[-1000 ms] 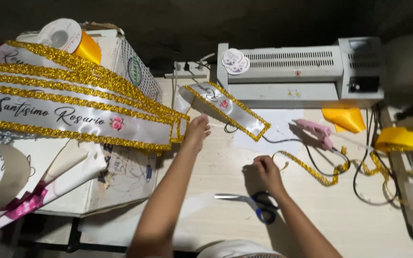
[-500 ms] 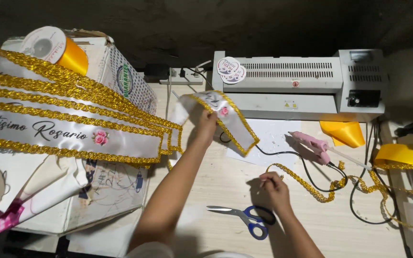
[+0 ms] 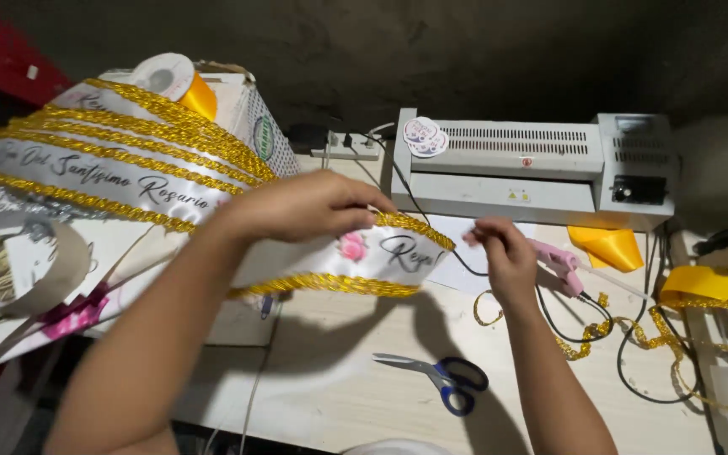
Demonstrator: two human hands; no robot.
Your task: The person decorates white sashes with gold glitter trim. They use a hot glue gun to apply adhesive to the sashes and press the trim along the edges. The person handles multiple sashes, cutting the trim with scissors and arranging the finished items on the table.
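White satin sash [image 3: 355,253] edged with gold braid, held curved above the wooden table [image 3: 339,396]

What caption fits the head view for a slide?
Left hand holds a white sash with gold trim; right hand pinches gold cord above blue scissors.

My left hand [image 3: 313,205] on white sash [image 3: 330,253], gold braid edging, black script, pink rose print. Blue-handled scissors [image 3: 444,379] on pale wood table [image 3: 364,404]. Pink glue gun [image 3: 559,263]. Grey laminator [image 3: 541,168]. Yellow ribbon [image 3: 709,286].
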